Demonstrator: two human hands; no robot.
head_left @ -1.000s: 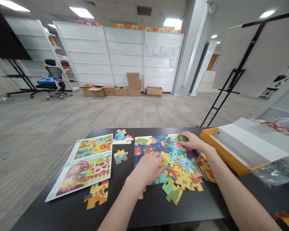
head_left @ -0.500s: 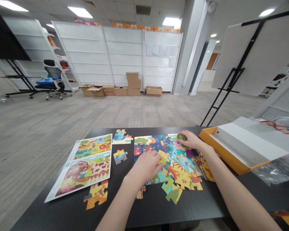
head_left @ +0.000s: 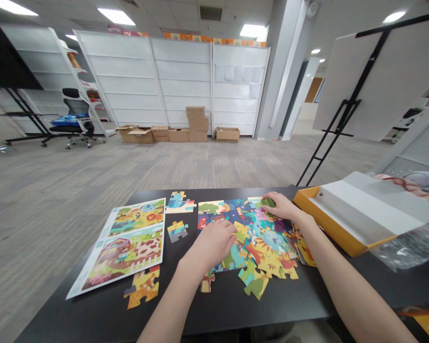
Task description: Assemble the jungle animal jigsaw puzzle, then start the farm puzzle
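A partly joined jigsaw puzzle (head_left: pixel 241 209) with bright animal pictures lies on the black table. My left hand (head_left: pixel 216 240) rests palm down over its left part, fingers stretched out on the pieces and hiding some of them. At the far right corner, my right hand (head_left: pixel 280 207) has thumb and fingertips around a puzzle piece (head_left: pixel 268 203) with a green bush. Loose puzzle pieces (head_left: pixel 270 257) overlap the near right part. A separate green and yellow piece (head_left: pixel 253 282) lies by the near edge, and a small piece (head_left: pixel 207 283) lies close to my left wrist.
A picture sheet (head_left: pixel 128 247) lies at the left of the black table (head_left: pixel 178 271), partly over orange pieces (head_left: pixel 143 287). Beyond it are a blue elephant piece (head_left: pixel 178 202) and a grey-yellow piece (head_left: pixel 178 231). An open yellow-edged box (head_left: pixel 346 224) and clear plastic (head_left: pixel 400 247) occupy the right.
My left hand has shifted slightly left and toward me over the puzzle. My right hand keeps about the same place at the far corner. The whole view has moved a little.
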